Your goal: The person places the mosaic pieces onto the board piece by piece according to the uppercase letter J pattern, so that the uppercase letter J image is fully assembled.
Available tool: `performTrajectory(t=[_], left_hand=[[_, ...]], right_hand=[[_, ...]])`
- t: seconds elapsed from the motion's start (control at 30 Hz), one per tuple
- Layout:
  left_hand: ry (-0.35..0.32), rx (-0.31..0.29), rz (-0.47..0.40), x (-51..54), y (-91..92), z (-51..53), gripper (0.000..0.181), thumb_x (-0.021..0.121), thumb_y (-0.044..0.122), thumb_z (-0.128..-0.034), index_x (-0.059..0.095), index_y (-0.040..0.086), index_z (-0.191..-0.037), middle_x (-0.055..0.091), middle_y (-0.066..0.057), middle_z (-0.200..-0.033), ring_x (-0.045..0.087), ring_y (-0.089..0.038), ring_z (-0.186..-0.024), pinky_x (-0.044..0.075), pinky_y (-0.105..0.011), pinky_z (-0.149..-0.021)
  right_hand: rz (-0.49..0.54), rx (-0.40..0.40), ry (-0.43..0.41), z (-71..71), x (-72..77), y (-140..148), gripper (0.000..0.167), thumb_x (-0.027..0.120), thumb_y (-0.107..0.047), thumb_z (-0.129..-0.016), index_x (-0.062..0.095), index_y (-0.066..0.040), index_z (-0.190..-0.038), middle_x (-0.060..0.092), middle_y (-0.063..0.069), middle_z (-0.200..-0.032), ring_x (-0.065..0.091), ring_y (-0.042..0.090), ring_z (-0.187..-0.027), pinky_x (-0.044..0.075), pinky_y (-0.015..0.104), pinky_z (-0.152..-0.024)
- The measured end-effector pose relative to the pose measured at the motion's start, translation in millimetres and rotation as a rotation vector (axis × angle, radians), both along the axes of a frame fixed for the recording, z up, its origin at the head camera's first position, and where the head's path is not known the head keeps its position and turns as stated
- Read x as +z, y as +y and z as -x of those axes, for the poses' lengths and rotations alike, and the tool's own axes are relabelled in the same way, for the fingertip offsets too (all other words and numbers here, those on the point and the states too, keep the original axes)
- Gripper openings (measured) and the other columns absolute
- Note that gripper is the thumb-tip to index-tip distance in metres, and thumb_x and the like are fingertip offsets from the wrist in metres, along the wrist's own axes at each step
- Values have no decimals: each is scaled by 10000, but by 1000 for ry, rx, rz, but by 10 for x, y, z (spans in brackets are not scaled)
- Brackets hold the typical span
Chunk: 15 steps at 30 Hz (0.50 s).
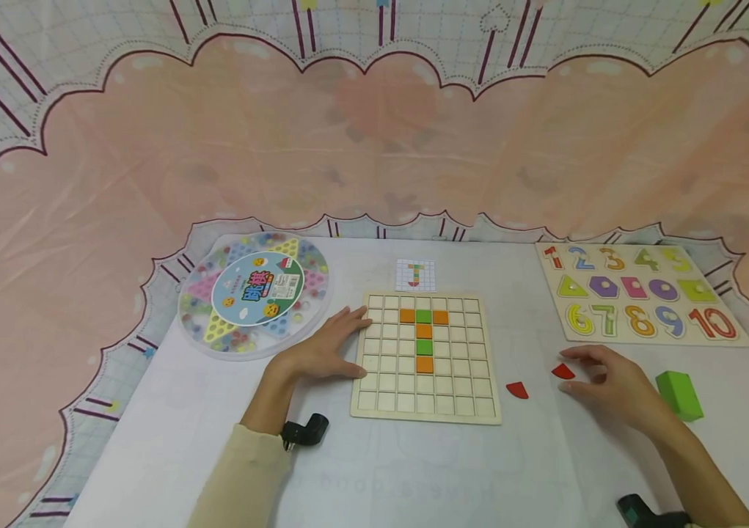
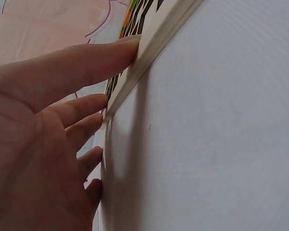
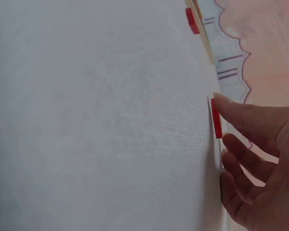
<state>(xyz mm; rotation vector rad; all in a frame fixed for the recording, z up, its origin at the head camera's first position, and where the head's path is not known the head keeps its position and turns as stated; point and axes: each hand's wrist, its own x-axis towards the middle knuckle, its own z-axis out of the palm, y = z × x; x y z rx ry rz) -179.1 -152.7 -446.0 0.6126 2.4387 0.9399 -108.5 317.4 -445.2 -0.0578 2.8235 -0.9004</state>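
Note:
A square wooden grid board [image 1: 394,403] lies flat mid-table, with several orange and green square tiles [image 1: 423,347] forming a T shape. My left hand [image 1: 321,354] is spread at the board's left side; its thumb [image 2: 111,57] and a fingertip touch the edge. Over at the right, my right hand [image 1: 618,381] has thumb and index finger parted around a red fan-shaped piece [image 1: 563,371]. In the right wrist view this red piece [image 3: 216,118] is at the fingertips, the thumb close against one end. Another red fan-shaped piece [image 1: 517,390] lies between it and the board.
A small pattern card [image 1: 416,276] lies behind the board. Far left is a round Chinese-checkers set [image 1: 255,293] in clear packaging. At the right back lies a number-and-shape puzzle board [image 1: 618,301], and a green block [image 1: 680,396] sits near my right wrist.

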Motion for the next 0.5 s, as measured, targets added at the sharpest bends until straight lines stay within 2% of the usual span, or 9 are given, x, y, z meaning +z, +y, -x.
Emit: performTrajectory(t=[0.3, 0.5], left_hand=[[0, 1, 6, -3, -4, -7, 867, 797, 243, -826, 377, 98, -1570, 129, -58, -1745, -8, -335, -1631, 76, -575, -1315], [10, -7, 17, -3, -4, 11, 866, 791, 247, -830, 371, 97, -1573, 127, -60, -1746, -8, -339, -1631, 77, -575, -1315]], right_hand=[[-14, -12, 31, 45, -70, -25, 526, 846, -302, -827, 668, -78, -1269, 684, 186, -1296, 626, 329, -1116, 454, 87, -739], [-13, -22, 45, 46, -66, -41, 486, 848, -274, -825, 690, -84, -1244, 701, 181, -1271, 634, 336, -1106, 452, 73, -735]])
